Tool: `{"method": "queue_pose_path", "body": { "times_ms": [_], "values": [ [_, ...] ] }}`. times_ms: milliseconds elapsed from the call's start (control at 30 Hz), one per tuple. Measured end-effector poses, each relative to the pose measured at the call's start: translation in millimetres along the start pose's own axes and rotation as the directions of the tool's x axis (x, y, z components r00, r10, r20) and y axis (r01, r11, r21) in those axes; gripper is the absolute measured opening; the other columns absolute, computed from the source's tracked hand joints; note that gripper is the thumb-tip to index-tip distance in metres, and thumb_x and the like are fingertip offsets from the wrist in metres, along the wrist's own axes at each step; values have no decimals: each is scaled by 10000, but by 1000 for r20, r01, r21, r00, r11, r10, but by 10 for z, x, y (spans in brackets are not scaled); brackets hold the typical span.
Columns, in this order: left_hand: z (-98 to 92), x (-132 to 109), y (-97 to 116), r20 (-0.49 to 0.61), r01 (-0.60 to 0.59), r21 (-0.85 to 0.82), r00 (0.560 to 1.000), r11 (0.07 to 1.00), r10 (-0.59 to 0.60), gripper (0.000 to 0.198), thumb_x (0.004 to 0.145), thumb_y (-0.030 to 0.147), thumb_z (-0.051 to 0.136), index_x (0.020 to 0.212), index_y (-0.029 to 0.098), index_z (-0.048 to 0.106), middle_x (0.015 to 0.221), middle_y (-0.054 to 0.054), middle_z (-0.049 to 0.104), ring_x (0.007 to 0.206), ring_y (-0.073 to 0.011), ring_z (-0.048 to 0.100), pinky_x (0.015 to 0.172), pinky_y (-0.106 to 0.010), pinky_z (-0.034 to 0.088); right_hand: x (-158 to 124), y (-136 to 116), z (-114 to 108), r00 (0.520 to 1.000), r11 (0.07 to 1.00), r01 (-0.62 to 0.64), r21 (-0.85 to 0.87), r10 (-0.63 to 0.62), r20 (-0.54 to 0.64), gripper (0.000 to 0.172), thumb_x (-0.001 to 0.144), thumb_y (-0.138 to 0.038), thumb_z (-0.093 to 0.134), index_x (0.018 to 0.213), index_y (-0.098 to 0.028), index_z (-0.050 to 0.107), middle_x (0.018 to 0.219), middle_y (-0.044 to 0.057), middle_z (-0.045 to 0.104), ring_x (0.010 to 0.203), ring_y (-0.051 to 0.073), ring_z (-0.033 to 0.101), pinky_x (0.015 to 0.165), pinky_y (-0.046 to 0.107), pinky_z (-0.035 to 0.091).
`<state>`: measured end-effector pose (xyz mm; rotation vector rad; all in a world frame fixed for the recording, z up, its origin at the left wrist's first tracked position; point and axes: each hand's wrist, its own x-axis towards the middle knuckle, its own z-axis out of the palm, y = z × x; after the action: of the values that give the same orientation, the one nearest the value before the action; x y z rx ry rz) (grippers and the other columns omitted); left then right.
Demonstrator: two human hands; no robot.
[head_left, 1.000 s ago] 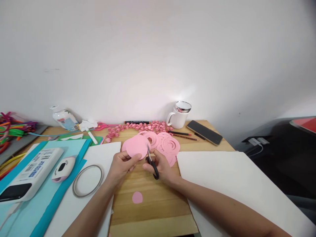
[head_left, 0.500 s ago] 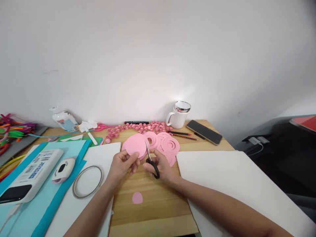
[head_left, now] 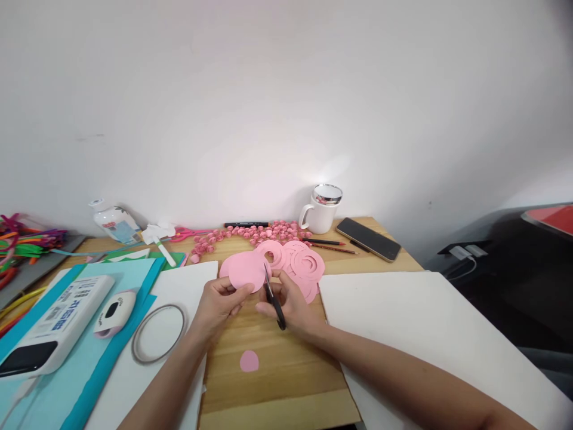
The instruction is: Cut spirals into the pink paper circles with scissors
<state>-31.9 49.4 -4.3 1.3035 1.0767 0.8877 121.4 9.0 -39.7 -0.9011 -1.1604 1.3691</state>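
Note:
A round pink paper disc (head_left: 246, 270) is pinched at its lower edge between the thumb and fingers of my left hand (head_left: 220, 307). My right hand (head_left: 293, 303) grips black-handled scissors (head_left: 275, 303), whose blades point up at the disc's right edge. Behind the disc lie several pink paper spirals and rings (head_left: 308, 264), partly overlapping. A small pink paper circle (head_left: 249, 361) rests on the wooden table (head_left: 277, 382) nearer to me.
Rolled pink paper roses (head_left: 250, 233) are heaped along the wall beside a white mug (head_left: 323, 212). To the right lie pencils (head_left: 329, 245), a phone (head_left: 368, 239) and a white board (head_left: 403, 328). A tape roll (head_left: 159, 333) and a power bank (head_left: 62, 319) are at left.
The disc has turned and dropped slightly in my left hand. The scissors have tilted, their handles now seen more edge-on. The view has shifted a little.

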Motion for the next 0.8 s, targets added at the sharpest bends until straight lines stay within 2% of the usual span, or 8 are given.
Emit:
{"method": "queue_pose_path", "body": {
  "times_ms": [200, 467, 633, 800],
  "values": [
    [4, -12, 4, 6, -11, 42, 1000, 999, 11, 241, 613, 312, 706, 557, 116, 579, 384, 78, 381, 363, -27, 265, 391, -193, 143, -8, -34, 4, 1000, 1000, 15, 13, -15, -5, 552, 580, -316, 780, 968, -198, 406, 637, -66, 480, 562, 98, 438, 543, 225, 336],
    [0, -11, 16, 12, -47, 72, 999, 996, 46, 316, 653, 327, 676, 483, 131, 495, 375, 76, 365, 372, -30, 267, 408, -206, 147, -14, -12, 6, 1000, 999, -16, 41, 15, 22, 511, 610, -348, 761, 942, -216, 396, 634, -62, 475, 564, 101, 436, 539, 219, 330],
    [15, -18, 38, -4, -37, 69, 999, 997, 37, 301, 645, 332, 677, 499, 132, 506, 373, 77, 378, 363, -29, 278, 400, -200, 160, -16, -1, -15, 1000, 1000, -13, 15, 12, 12, 502, 621, -351, 749, 954, -219, 397, 593, -83, 436, 489, 73, 358, 455, 185, 275],
    [20, -25, 51, -10, -39, 25, 999, 999, 39, 293, 641, 321, 683, 502, 132, 507, 357, 80, 390, 333, -24, 289, 374, -186, 170, -16, 5, -18, 1000, 999, -22, -34, 22, 4, 479, 643, -358, 730, 962, -216, 402, 577, -86, 452, 466, 63, 341, 421, 167, 260]
  ]
}}
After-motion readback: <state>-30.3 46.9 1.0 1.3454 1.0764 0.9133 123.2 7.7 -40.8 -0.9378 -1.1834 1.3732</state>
